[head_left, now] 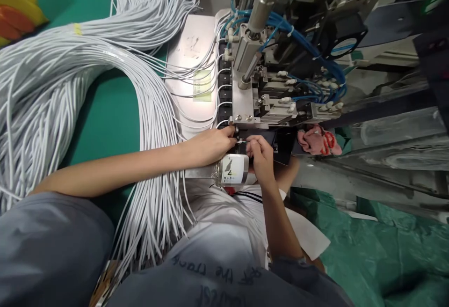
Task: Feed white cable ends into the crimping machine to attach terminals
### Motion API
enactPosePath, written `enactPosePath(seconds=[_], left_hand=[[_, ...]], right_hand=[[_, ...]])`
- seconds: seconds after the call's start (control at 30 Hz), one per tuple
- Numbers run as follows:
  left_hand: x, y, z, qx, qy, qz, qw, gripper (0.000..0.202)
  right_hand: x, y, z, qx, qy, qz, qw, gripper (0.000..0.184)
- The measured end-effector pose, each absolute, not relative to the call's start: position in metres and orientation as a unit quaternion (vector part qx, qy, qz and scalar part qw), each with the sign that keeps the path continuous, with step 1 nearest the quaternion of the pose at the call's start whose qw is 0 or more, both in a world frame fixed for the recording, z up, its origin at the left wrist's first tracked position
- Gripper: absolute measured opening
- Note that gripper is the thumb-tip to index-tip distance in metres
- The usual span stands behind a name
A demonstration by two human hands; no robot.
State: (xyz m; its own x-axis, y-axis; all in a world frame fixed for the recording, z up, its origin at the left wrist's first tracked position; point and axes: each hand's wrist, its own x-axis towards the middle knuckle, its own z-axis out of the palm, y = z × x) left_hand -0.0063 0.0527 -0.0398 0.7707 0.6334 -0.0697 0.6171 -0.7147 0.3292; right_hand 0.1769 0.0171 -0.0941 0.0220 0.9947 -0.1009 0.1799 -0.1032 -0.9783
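Note:
At the near end of the machine's row of black clamp blocks (225, 95), my left hand (212, 145) is closed, its fingertips pressed down beside the lowest block. What lies under those fingers is hidden. Just to the right, my right hand (260, 155) pinches a thin, light, wire-like piece (242, 142) that reaches toward my left fingertips. Several white cables (199, 119) curve across the pale metal plate (191, 31) into the blocks. Below my hands sits a clear box with a white label (233, 170).
A thick bundle of white cables (154, 110) lies over the green table (101, 105) and hangs toward my lap. Pneumatic cylinders (247, 52) with blue hoses (305, 40) rise above my hands. A pink cloth (317, 141) is to the right; a yellow and orange object (17, 12) is far left.

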Motion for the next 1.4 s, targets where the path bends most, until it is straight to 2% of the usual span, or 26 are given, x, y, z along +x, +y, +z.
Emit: enactPosePath(seconds=[0.17, 0.33, 0.5, 0.8, 1.17, 1.4], left_hand=[[-0.005, 0.051, -0.04, 0.927, 0.341, 0.003, 0.155, 0.026], [-0.005, 0.051, -0.037, 0.943, 0.315, -0.042, 0.096, 0.041], [-0.005, 0.052, -0.037, 0.948, 0.306, -0.062, 0.06, 0.038], [-0.005, 0.052, -0.037, 0.952, 0.295, -0.052, 0.057, 0.035], [-0.006, 0.053, -0.037, 0.952, 0.296, -0.053, 0.059, 0.035], [-0.006, 0.053, -0.038, 0.952, 0.297, -0.053, 0.059, 0.034]], right_hand=[[0.17, 0.022, -0.099, -0.536, -0.496, 0.522, 0.44, 0.024], [0.17, 0.025, -0.102, -0.529, -0.499, 0.536, 0.429, 0.027], [0.172, 0.028, -0.101, -0.528, -0.532, 0.52, 0.41, 0.027], [0.175, 0.029, -0.103, -0.537, -0.568, 0.465, 0.415, 0.029], [0.174, 0.027, -0.101, -0.559, -0.583, 0.411, 0.422, 0.02], [0.175, 0.028, -0.104, -0.562, -0.553, 0.455, 0.414, 0.022]])
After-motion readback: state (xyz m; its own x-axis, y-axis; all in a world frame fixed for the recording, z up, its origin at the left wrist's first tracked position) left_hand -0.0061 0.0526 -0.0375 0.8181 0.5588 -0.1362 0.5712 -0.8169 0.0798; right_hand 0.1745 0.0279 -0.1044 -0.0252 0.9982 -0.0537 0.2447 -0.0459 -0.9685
